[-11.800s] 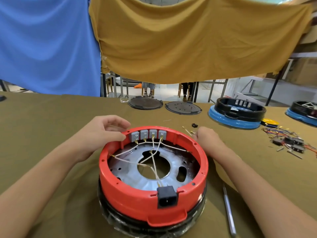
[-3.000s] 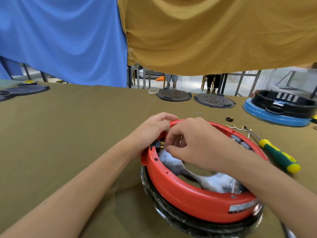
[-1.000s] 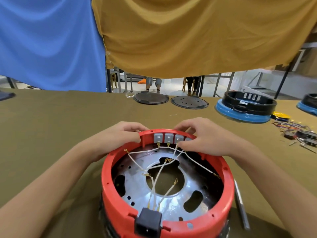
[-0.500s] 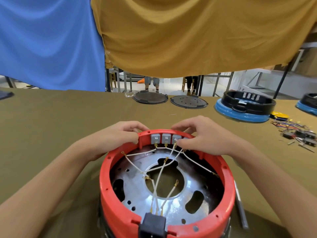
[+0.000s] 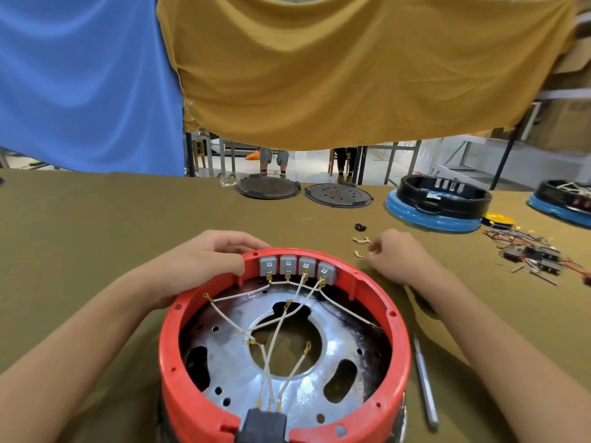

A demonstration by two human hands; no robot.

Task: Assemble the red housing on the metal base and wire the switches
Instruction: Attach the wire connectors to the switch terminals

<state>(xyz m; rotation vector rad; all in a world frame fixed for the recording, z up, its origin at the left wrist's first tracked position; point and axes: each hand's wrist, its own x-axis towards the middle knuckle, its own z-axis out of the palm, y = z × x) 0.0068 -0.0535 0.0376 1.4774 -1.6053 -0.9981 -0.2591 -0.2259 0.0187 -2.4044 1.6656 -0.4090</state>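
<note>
Both of our hands are working at the far side of the housing (image 5: 284,372) in the head view, the only one we have. Our left hand (image 5: 204,263) is curling over the rim at about ten o'clock, fingers hooked on the outside wall and thumb pressing just beside the leftmost switch, so we are gripping the housing. Our right hand (image 5: 396,260) is reaching past the rim at about one o'clock, fingers loosely curled over the table (image 5: 96,238) near two small jumpers (image 5: 361,241); we cannot tell whether it is pinching one.

We are seeing the housing sitting on the base (image 5: 287,362), close to us at six o'clock. Four switches (image 5: 297,265) are sitting in a row at twelve o'clock inside the rim, each with a white wire (image 5: 275,343) clipped below. Several wires are running down to the socket (image 5: 263,425) at six o'clock, while at least three brass lugs are hanging free over the base.

We are judging the wiring as partly done, with a jumper coming next. The risk is that we push a terminal on one-handed and shift the housing or pop a switch from its slot. A loose lug could also be touching the bare metal, or going onto the wrong tab where the wires are crossing.

A screwdriver (image 5: 423,382) is lying at three o'clock.
</note>
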